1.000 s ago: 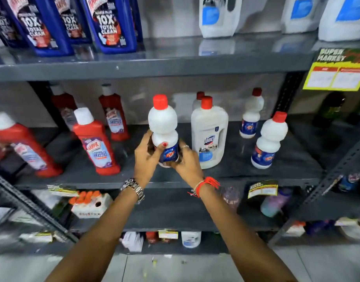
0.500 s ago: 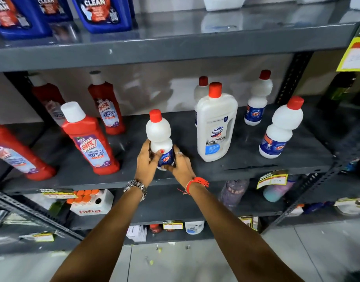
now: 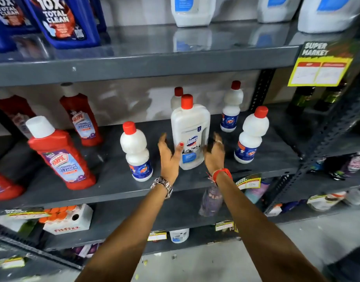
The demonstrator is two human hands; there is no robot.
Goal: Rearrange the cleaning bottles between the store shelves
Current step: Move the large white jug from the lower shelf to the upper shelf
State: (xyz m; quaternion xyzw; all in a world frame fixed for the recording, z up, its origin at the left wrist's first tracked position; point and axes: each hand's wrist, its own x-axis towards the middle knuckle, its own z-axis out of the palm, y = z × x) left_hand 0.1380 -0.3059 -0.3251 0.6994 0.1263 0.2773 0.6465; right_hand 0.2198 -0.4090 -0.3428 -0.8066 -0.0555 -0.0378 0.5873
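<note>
A small white bottle with a red cap (image 3: 137,153) stands upright on the middle grey shelf (image 3: 114,180), left of my hands. A larger white Domex bottle (image 3: 190,133) stands in the shelf's middle. My left hand (image 3: 168,157) is open at its left side, thumb near the label. My right hand (image 3: 214,153) is open at its right side. Whether either hand touches the bottle I cannot tell. Two more small white bottles stand to the right, one (image 3: 251,137) near and one (image 3: 232,108) further back. Another red cap (image 3: 178,92) peeks out behind the Domex bottle.
Red Harpic bottles (image 3: 61,153) stand on the shelf's left half. Blue bottles (image 3: 63,19) and white jugs (image 3: 193,10) fill the top shelf. A yellow price tag (image 3: 319,66) hangs at right. A Fitfizz box (image 3: 69,220) and a purple bottle (image 3: 211,200) sit on the lower shelf.
Both hands let go of the small white bottle, now standing on the shelf, and moved right to either side of the Domex bottle. The camera tilted up slightly.
</note>
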